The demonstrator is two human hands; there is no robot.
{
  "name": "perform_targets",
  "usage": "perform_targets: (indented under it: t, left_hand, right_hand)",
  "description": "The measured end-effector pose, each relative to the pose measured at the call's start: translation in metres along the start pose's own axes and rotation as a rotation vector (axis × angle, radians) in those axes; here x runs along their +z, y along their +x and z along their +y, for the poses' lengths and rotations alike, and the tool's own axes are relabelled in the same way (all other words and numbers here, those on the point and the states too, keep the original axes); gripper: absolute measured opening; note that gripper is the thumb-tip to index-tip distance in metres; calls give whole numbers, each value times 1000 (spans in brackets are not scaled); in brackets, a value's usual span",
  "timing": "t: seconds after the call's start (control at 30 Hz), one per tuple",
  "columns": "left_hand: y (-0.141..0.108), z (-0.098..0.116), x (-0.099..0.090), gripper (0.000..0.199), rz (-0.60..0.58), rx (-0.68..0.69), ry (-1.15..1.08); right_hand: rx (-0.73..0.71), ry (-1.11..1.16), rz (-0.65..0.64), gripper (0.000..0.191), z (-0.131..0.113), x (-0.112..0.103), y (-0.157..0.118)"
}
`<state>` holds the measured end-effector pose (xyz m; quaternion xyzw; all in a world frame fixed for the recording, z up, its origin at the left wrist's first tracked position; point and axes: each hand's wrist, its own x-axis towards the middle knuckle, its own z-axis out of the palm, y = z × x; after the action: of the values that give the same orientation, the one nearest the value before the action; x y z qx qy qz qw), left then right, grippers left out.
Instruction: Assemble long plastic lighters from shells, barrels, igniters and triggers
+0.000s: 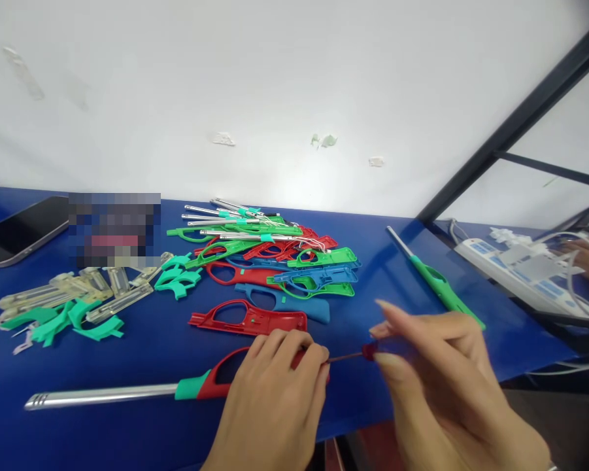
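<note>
A red long-necked lighter (213, 384) with a metal barrel and a green collar lies on the blue table, barrel to the left. My left hand (274, 405) is wrapped over its handle and covers most of it. My right hand (436, 386) holds a small screwdriver (369, 352) by its dark red end between thumb and fingers. The thin shaft points left to the butt of the lighter. Whether the tip sits inside it is hidden by my left fingers. Just beyond my left hand lies a red handle half (255, 320), hollow side up.
Red, green and blue handle shells (318, 281) and metal barrels (220, 221) are piled at the back. Green collars (53, 322), clear tanks (120, 304) and a phone (24, 229) lie left. A green lighter (436, 284) and a power strip (514, 268) are at right.
</note>
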<state>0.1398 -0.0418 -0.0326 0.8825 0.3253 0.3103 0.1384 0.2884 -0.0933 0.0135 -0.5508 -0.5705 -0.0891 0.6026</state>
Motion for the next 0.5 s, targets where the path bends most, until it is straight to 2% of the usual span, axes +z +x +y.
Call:
perform_targets:
  t: [0.1,0.17,0.23,0.3,0.4,0.5]
  left_hand:
    - [0,1,0,23,19,7,1]
    - [1,1,1,24,43,15,16]
    - [1,1,2,26,73,32,32]
    - [0,0,2,27,80,42,39]
    - [-1,-2,2,27,38,25,27]
    - [-2,-3,1,25,0,8,7]
  right_hand:
    - [5,-53,-119,46,-2,-6,-4]
    - [-41,-26,-218,51,-3,-9,-8]
    - [-94,18,-255,53,-3,-8,-9]
    - [-84,45,-226,51,-3,-3,-8]
    - [-34,77,-104,47,-2,5,-3]
    - [-49,80,-69,45,-3,7,0]
